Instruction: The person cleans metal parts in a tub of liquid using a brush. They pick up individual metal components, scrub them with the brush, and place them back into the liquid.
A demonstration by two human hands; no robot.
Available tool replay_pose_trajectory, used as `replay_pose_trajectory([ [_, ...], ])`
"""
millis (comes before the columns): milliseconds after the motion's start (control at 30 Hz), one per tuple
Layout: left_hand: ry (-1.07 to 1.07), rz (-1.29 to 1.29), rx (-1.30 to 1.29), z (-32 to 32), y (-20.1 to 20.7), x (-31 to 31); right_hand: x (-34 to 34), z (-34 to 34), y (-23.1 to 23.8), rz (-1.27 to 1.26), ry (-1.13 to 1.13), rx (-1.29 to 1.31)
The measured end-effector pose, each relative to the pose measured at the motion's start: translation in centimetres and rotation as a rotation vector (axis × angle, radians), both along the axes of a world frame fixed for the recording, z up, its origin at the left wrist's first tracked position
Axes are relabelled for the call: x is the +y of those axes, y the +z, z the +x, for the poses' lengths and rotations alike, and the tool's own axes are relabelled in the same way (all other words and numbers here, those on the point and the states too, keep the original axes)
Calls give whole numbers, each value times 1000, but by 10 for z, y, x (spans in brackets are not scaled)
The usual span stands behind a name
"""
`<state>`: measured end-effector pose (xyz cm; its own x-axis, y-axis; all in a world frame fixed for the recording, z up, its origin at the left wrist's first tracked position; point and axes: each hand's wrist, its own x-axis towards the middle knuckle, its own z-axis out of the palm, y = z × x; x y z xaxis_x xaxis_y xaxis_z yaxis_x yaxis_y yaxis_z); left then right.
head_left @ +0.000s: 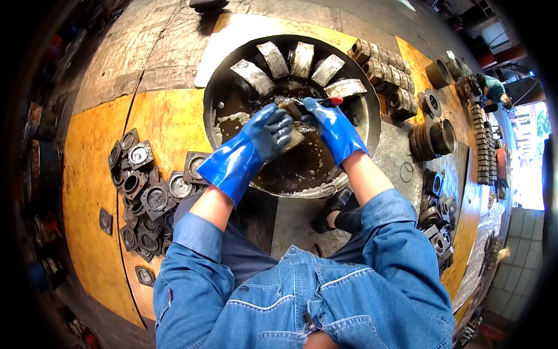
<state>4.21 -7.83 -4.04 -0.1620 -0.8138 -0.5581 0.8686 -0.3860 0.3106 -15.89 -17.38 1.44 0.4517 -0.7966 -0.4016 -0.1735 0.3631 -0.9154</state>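
Both my hands wear long blue rubber gloves and meet over a wide round dark basin (372,125) of murky, foamy liquid. My left hand (270,132) is closed round a flat, squarish metal part (295,139), wet and tan-grey, its corner showing past the fingers. My right hand (328,119) is closed on a slim tool with a red end (334,102); its working end is partly hidden by the glove and metal part, so I cannot tell its exact kind. Along the basin's far side, several curved, whitish metal pieces (301,60) lean in a fan.
A heap of dark square flanges with round openings (157,199) lies to the left on yellowish boards (93,174). Rows of metal rings (386,72) and short cylinders (444,136) stand at the right. More parts (436,209) lie near my right arm. Far right, another person (494,90) bends over.
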Motion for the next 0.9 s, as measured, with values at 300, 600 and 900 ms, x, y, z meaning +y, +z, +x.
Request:
replay_pose_trajectory([
  [300, -310, 310, 166, -72, -20, 46, 9, 44, -3, -57, 150, 127],
  [600, -146, -368, -567, -54, -126, 90, 6, 44, -34, -92, 165, 258],
  [900, -210, -750, -2068, -36, -12, 75, 72, -16, -17, 77, -112, 292],
])
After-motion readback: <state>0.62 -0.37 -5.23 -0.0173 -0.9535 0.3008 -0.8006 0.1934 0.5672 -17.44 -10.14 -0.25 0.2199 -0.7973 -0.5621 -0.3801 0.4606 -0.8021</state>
